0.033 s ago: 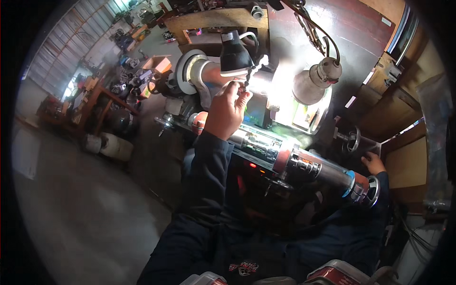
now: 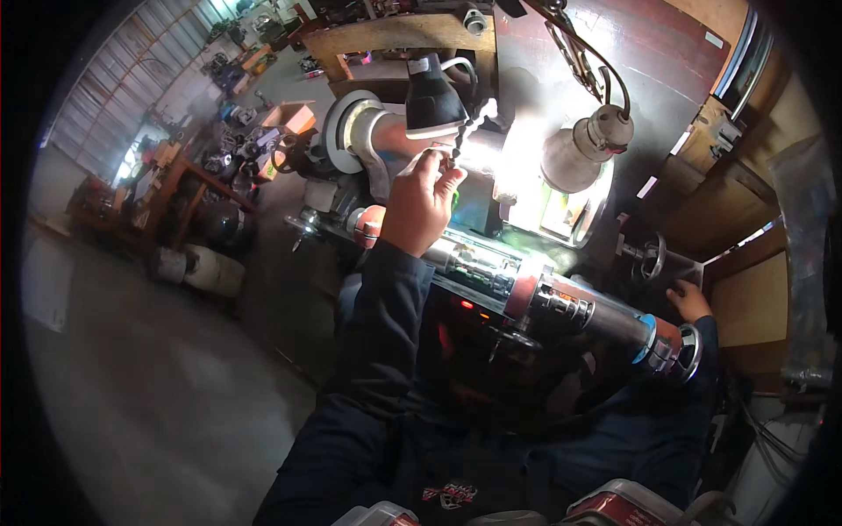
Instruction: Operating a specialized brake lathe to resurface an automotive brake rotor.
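My left hand (image 2: 423, 203) is raised at the middle of the view, thumb and fingers pinched on the lower end of a jointed coolant hose (image 2: 468, 134). That hose hangs beside a black lamp head (image 2: 435, 103), close to a grinding machine's spindle housing (image 2: 393, 140). Off to the right, my right hand (image 2: 690, 301) is closed at a dark part of the machine near a handwheel (image 2: 652, 257); what its fingers hold is hidden. Between my arms lies a long metal slide assembly (image 2: 605, 317) with a chrome handwheel (image 2: 689, 353) on its right end.
A pale work lamp (image 2: 574, 158) glares on the machine right of my left hand. A grinding wheel (image 2: 344, 131) with its pale rim stands at the left. Behind it are a wooden frame (image 2: 403, 35) and a cluttered bench with an open box (image 2: 291, 117). Clear-lidded boxes (image 2: 623, 504) sit at the lower edge.
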The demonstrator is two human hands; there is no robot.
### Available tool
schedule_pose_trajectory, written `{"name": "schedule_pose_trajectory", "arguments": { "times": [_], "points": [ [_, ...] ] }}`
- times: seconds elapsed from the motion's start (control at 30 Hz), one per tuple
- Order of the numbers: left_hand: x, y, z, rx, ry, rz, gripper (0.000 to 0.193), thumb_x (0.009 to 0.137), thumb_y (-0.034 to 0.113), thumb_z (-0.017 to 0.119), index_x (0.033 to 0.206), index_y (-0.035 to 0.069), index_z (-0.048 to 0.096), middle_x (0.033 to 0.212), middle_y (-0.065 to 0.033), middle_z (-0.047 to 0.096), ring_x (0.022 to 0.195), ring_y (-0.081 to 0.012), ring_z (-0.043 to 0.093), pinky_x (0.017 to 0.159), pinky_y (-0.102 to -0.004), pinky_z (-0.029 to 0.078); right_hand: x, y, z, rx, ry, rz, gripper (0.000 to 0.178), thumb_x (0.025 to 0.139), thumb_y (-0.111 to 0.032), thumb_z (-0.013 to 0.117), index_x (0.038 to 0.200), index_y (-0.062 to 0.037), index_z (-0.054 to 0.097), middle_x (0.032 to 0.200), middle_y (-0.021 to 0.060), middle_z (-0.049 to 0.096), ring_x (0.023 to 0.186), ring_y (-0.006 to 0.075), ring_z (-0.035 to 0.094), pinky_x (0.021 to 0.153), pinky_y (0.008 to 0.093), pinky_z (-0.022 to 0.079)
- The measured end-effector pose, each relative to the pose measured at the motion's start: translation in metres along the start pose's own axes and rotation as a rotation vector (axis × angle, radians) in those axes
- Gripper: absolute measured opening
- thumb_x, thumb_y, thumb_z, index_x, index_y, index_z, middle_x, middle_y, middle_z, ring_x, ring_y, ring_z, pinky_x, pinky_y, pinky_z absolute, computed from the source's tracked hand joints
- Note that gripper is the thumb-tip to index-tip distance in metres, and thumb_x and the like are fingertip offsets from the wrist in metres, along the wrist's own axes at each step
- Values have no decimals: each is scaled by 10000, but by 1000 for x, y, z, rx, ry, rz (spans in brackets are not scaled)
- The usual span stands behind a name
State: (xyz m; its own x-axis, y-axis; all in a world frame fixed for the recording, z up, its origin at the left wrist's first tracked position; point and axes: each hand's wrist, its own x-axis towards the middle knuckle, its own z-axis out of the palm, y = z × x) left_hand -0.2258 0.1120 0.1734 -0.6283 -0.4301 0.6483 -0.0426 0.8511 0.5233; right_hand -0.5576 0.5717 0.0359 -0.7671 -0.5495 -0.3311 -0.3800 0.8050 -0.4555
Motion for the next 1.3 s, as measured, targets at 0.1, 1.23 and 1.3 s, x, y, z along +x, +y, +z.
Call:
{"name": "schedule_pose_trajectory", "arguments": {
  "times": [0.1, 1.23, 1.3],
  "points": [
    [2, -14, 16, 37, 37, 8, 205, 941, 132, 642, 1086, -8, 607, 932, -201, 684, 820, -367, 692, 701, -418, 533, 7, 15, 4, -70, -3, -24, 604, 932, -298, 684, 1354, 101, 519, 1266, 291, 626, 1165, 346, 638, 988, 391, 488],
    [13, -27, 7, -74, 12, 43, 215, 909, 99, 661, 1092, -13, 646, 968, -228, 685, 889, -409, 672, 747, -434, 539, 6, 5, 1, -75, -24, 77, 624, 932, -289, 676, 1396, 82, 485, 1397, 287, 535, 1290, 375, 545, 1069, 395, 433],
    [14, -24, 6, 15, -15, 73, 212, 913, 111, 664, 1083, -15, 650, 984, -229, 685, 899, -411, 671, 756, -431, 540, 7, 5, -1, -140, -14, 65, 612, 935, -269, 677, 1408, 67, 479, 1407, 278, 530, 1306, 372, 530, 1072, 386, 430]
  ]
}}
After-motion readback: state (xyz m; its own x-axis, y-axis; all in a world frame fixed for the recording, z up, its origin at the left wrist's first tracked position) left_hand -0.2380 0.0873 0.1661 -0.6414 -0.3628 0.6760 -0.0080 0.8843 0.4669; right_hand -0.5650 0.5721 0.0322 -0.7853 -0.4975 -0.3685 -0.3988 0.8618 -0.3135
